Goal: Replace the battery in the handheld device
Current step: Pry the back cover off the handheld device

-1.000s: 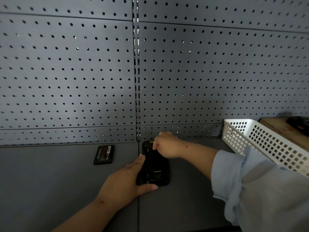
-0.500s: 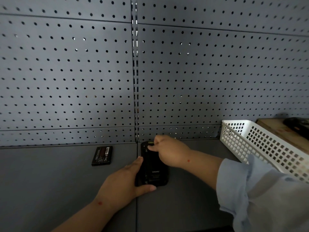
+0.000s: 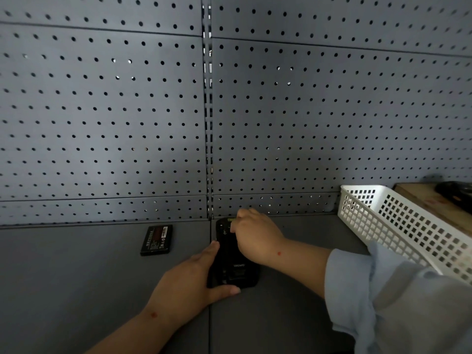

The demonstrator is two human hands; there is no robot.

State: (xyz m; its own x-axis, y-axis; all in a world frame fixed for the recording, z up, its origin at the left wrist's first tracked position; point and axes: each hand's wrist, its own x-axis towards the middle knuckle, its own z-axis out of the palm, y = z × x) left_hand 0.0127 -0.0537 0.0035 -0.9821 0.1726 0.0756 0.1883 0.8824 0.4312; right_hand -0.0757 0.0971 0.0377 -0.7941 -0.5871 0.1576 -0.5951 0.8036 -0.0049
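Observation:
A black handheld device (image 3: 233,269) lies back side up on the grey shelf, close to the pegboard wall. My left hand (image 3: 186,282) cups its near left corner, the thumb along the near end and a finger along the left side. My right hand (image 3: 255,236) rests over the device's far end with the fingertips pressed on the back cover near the top. A loose black battery (image 3: 156,240) with a red label lies flat on the shelf to the left of the device, touched by neither hand.
A white perforated plastic basket (image 3: 398,226) stands on the right. Behind it a wooden board (image 3: 429,203) carries a dark object (image 3: 457,195). The grey pegboard wall (image 3: 127,111) rises right behind the device. A light blue sleeve (image 3: 398,302) fills the lower right.
My right hand has slid a little nearer along the device's far end. The left hand, the device and the battery have stayed where they were.

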